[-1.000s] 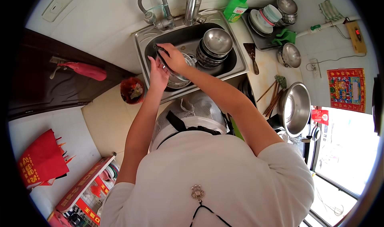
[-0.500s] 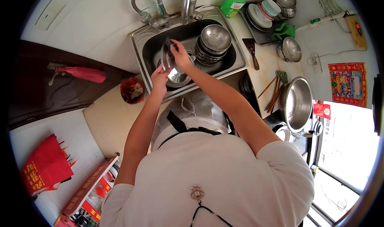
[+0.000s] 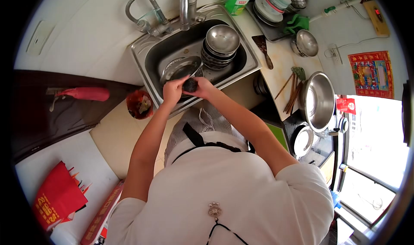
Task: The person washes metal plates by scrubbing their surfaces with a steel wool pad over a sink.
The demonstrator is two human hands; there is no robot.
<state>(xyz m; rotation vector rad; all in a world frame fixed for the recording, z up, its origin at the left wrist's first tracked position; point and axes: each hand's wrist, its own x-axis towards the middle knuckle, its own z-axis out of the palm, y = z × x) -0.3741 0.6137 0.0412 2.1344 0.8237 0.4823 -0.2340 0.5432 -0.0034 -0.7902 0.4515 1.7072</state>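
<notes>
Over the near left part of the sink (image 3: 253,66), my left hand (image 3: 173,91) grips the near rim of a metal bowl (image 3: 183,66), thumb on the edge. The bowl is tilted, and another metal vessel is partly hidden beneath it. My right hand (image 3: 202,88) is closed around a dark scrubber (image 3: 190,85) at the same rim, touching or nearly touching my left fingers. To the right in the basin stands a stack of metal bowls (image 3: 222,39).
Behind the sink rise a faucet (image 3: 186,12) and a curved hose tap (image 3: 133,18). Green soap bottle (image 3: 238,1), spatula (image 3: 264,50), chopsticks (image 3: 293,91) and large basin (image 3: 318,101) are at right. A red-lined bin (image 3: 139,104) stands left.
The bowl has gone from steeply tilted to flatter, and my hands have come down to its near rim. The view has shifted, so the sink appears further left.
</notes>
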